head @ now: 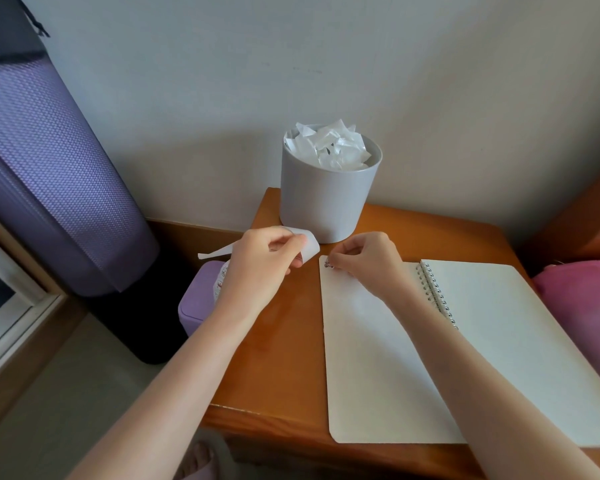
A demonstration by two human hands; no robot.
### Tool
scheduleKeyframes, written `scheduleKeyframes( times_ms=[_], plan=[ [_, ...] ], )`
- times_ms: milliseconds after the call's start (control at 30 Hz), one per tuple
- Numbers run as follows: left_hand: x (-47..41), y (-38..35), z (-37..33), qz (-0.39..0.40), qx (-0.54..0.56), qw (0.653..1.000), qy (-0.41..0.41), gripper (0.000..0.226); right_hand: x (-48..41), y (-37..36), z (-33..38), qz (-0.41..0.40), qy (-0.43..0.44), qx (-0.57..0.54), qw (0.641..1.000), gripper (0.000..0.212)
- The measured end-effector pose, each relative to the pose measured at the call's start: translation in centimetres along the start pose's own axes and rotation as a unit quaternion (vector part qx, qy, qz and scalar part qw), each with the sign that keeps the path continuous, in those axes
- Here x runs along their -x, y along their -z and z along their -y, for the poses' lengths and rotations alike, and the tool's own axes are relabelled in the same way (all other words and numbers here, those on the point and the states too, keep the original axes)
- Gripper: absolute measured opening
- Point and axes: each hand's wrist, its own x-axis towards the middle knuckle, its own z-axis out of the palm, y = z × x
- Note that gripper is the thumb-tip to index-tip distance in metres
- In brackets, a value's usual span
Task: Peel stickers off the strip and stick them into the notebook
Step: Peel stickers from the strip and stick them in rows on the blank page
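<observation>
An open spiral notebook (378, 358) with blank white pages lies on the wooden table (278, 358). My right hand (364, 258) is over the far left corner of the left page, its fingertips pinching a small patterned sticker (328, 265) against the paper. To the left, just above the table, my left hand (264, 261) grips the white sticker strip (307, 245), which curls over my fingers and trails off to the left.
A grey bin (326, 199) full of crumpled white backing paper stands at the table's far edge by the wall. A purple box (201, 303) with a sticker roll sits left of the table. A rolled purple mat (49, 174) leans at left, something pink (582, 306) at right.
</observation>
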Motion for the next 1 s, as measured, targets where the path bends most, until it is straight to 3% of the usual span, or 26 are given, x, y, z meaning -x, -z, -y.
scheduleKeyframes(
  times_ms=[200, 300, 433, 567, 767, 1000],
  plan=[
    [0.0, -0.1, 0.1, 0.004, -0.006, 1.0, 0.001, 0.003, 0.0, -0.4, -0.6, -0.017, 0.019, 0.0, 1.0, 0.006],
    [0.0, -0.1, 0.0, 0.01, 0.003, 1.0, 0.002, 0.004, -0.1, -0.2, -0.8, -0.023, 0.027, -0.002, 0.999, 0.019],
    [0.0, -0.1, -0.2, 0.018, 0.009, 1.0, -0.006, 0.004, -0.1, -0.4, -1.3, -0.029, 0.036, 0.002, 0.999, 0.006],
    [0.0, -0.1, -0.1, 0.021, 0.019, 1.0, -0.014, 0.005, 0.1, 0.2, -1.3, -0.031, 0.031, -0.041, 0.998, 0.009],
    [-0.1, -0.3, -0.2, 0.037, 0.029, 0.999, -0.014, 0.007, 2.3, 1.0, 0.6, 0.014, 0.132, -0.136, 0.982, 0.013],
    [-0.3, -0.4, 0.0, 0.028, 0.011, 1.0, -0.006, 0.024, 3.3, 1.3, 0.2, 0.016, 0.174, -0.12, 0.977, 0.008]
  ],
)
